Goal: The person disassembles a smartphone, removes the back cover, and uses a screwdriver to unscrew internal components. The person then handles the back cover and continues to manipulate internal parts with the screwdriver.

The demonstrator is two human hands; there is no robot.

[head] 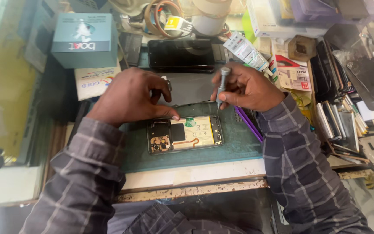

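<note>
Far to the left of the left hand's grip, up and away from it, a grey-blue box (84, 40) stands on a white carton (95, 82) at the back of the tabletop (195, 173). The left hand (128, 97) comes next, its fingers curled and its grip narrow, holding nothing; the thumb tip presses on the upper edge of the opened phone (185, 134), near the middle of that edge. The phone lies flat on a dark green mat (234, 145), directly below and just nearer the person than this grip, its back cover off so that the yellowish battery and the small boards at its left end show. Beyond both grips, further from the person, a black phone (181, 55) lies screen up, with rolls of tape (165, 17) behind it. To the right, the right hand (247, 89) has its grip closed around a slim grey screwdriver (222, 84), held nearly upright; the tip points down at the upper right corner of the opened phone, which lies just below and left of this grip. Whether the tip touches the phone I cannot tell. Up and right of this grip a white tube (247, 52) lies slanted, and well to its right a stack of phone screens (340, 125) leans at the tabletop's edge.
</note>
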